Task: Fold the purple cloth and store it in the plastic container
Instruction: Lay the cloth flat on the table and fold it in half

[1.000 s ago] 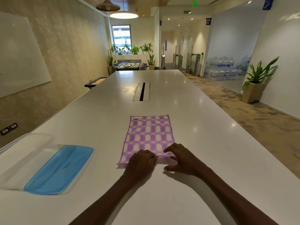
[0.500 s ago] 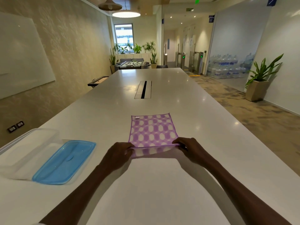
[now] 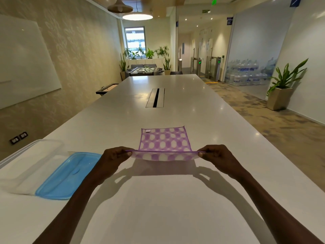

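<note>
Left hand [image 3: 115, 158] pinched shut on the near left corner of the purple cloth [image 3: 164, 140], thumb and fingertips gripping the hem. Right hand [image 3: 217, 158] pinched the same way on the near right corner. Near edge lifted off the white table [image 3: 175, 199] and pulled taut between the two hands; far half lying flat on the tabletop, white ovals on purple, a small pale tag [image 3: 148, 131] at the far left corner, nothing readable on it. Shadow of hands and raised edge cast on the table just below.

To the left, well apart from the cloth: clear plastic container [image 3: 31, 166], open, with a blue lid [image 3: 67, 176] lying just beside it on its right, partly hidden behind the left forearm. Container's left end cut off by the frame edge; walls faint and hard to trace against the white surface. Whether lid and container touch: cannot tell.

Farther out along the table, a recessed cable slot [image 3: 155, 98]. Overhead, a green "EXIT" sign [image 3: 205, 11], letters barely legible; blue wall signs too small to read. At right, stacked water bottles [image 3: 246, 73] behind frosted glass, blue labels blurred. Potted plant [image 3: 283, 85] on the floor at right. Foosball table [image 3: 145, 69] beyond the far end. Whiteboard [image 3: 24, 62] and wall sockets [image 3: 18, 138] on the left wall. Both arms cut off at the bottom edge.
</note>
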`<state>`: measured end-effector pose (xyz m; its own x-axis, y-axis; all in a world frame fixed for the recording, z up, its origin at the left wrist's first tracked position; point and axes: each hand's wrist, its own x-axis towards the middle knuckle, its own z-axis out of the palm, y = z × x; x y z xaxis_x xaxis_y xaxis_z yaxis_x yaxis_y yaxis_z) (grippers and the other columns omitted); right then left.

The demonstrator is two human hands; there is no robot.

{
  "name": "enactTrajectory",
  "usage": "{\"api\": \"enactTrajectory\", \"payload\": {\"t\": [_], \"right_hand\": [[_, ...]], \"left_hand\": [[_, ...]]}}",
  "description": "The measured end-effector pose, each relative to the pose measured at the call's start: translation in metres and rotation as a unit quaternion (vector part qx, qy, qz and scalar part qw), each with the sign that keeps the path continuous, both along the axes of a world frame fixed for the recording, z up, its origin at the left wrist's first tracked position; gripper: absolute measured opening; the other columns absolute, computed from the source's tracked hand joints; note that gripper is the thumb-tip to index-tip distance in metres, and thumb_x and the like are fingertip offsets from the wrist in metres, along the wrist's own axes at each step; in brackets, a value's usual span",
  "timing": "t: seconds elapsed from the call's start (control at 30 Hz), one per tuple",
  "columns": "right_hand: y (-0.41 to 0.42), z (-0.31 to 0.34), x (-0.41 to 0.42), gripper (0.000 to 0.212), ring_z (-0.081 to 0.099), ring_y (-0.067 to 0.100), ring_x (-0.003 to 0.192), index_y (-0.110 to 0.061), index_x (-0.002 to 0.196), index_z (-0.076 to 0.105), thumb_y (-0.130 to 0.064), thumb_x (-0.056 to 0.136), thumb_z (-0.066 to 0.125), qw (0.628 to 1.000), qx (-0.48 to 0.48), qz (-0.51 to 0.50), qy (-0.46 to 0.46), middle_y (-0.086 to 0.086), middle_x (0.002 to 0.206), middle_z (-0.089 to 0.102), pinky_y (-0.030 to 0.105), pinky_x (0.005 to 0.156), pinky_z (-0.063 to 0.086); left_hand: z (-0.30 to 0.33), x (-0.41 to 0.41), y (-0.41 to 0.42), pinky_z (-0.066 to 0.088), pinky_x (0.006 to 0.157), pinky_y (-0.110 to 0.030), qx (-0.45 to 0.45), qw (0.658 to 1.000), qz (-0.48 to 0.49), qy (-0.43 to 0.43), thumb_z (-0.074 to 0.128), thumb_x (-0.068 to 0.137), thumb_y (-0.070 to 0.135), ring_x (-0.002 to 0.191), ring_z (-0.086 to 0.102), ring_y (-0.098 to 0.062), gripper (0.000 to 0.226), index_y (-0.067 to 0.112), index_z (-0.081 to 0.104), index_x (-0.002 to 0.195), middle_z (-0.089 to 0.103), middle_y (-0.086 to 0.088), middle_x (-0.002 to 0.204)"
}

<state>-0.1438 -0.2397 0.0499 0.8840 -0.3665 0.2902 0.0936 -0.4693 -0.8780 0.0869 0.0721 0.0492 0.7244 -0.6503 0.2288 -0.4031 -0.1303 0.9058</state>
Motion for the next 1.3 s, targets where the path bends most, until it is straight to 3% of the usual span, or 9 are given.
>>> {"api": "enactTrajectory", "payload": {"t": [0.13,0.23,0.4,0.53,0.63,0.77,1.1,1.23,1.3], "right_hand": [[-0.001,0.009,-0.005,0.010,0.065,0.012,0.080,-0.008,0.088,0.076,-0.010,0.090,0.067,0.998,0.062,0.032,-0.005,0.013,0.084,0.073,0.020,0.073,0.049],[0.000,0.015,-0.005,0.012,0.065,0.022,0.081,-0.001,0.090,0.072,-0.007,0.092,0.061,0.993,0.101,0.054,-0.012,0.017,0.084,0.071,0.033,0.076,0.053],[0.008,0.022,-0.001,0.017,0.057,0.021,0.067,0.002,0.091,0.064,-0.012,0.096,0.056,0.988,0.145,0.059,-0.004,0.007,0.074,0.063,0.031,0.055,0.050],[0.009,0.022,0.009,0.022,0.057,0.021,0.058,-0.002,0.098,0.062,-0.023,0.098,0.054,0.989,0.145,0.029,0.011,0.008,0.073,0.063,0.025,0.047,0.044],[0.006,0.016,0.022,0.024,0.058,0.025,0.061,-0.005,0.098,0.064,-0.027,0.098,0.055,0.987,0.158,-0.005,0.015,0.014,0.076,0.064,0.024,0.045,0.042],[-0.006,0.003,0.046,0.020,0.059,0.026,0.065,-0.005,0.095,0.066,-0.025,0.097,0.059,0.982,0.172,-0.071,0.023,0.017,0.077,0.066,0.026,0.050,0.044],[-0.051,-0.044,0.125,0.021,0.060,0.021,0.052,-0.002,0.086,0.071,-0.022,0.090,0.068,0.971,0.091,-0.192,0.112,0.013,0.071,0.067,0.025,0.044,0.047],[-0.063,-0.068,0.148,0.019,0.065,0.021,0.075,-0.013,0.080,0.072,-0.030,0.088,0.069,0.960,-0.031,-0.213,0.179,0.007,0.084,0.071,0.028,0.065,0.045],[-0.066,-0.071,0.154,0.018,0.065,0.021,0.080,-0.021,0.075,0.068,-0.034,0.088,0.067,0.953,-0.051,-0.222,0.198,0.003,0.083,0.069,0.029,0.069,0.045]], "left_hand": [[0.011,-0.007,0.007,0.051,0.088,-0.027,-0.015,0.998,-0.053,0.025,0.067,0.086,0.022,0.096,0.066,-0.012,0.016,0.018,0.076,0.100,0.076,-0.007,0.099],[0.020,-0.009,0.013,0.056,0.082,-0.024,-0.048,0.992,-0.091,0.067,0.079,0.066,0.053,0.095,0.070,-0.018,0.052,0.014,0.076,0.101,0.075,-0.012,0.100],[0.032,-0.008,0.015,0.060,0.068,-0.035,-0.056,0.985,-0.105,0.122,0.082,0.055,0.062,0.081,0.072,-0.030,0.064,0.015,0.076,0.098,0.074,-0.016,0.090],[0.033,-0.001,0.012,0.057,0.057,-0.035,-0.043,0.981,-0.110,0.151,0.073,0.072,0.050,0.065,0.067,-0.028,0.049,0.011,0.072,0.101,0.069,-0.014,0.080],[0.028,0.004,0.001,0.056,0.054,-0.032,-0.049,0.982,-0.091,0.161,0.075,0.071,0.054,0.059,0.062,-0.025,0.058,0.008,0.070,0.105,0.066,-0.012,0.078],[0.014,0.017,-0.023,0.055,0.053,-0.029,-0.043,0.984,-0.039,0.168,0.057,0.094,0.022,0.058,0.062,-0.021,0.023,0.007,0.070,0.105,0.067,-0.010,0.078],[-0.037,0.073,-0.085,0.058,0.054,-0.025,-0.024,0.964,0.089,0.248,0.060,0.093,0.013,0.057,0.070,-0.019,0.018,0.001,0.071,0.099,0.072,-0.016,0.085],[-0.056,0.085,-0.096,0.056,0.054,-0.026,-0.017,0.957,0.122,0.264,0.060,0.091,0.007,0.057,0.068,-0.021,0.016,-0.005,0.070,0.091,0.069,-0.022,0.079],[-0.064,0.093,-0.098,0.057,0.064,-0.036,-0.009,0.956,0.145,0.254,0.065,0.087,0.010,0.065,0.067,-0.028,0.014,0.000,0.074,0.084,0.070,-0.029,0.083]]}}
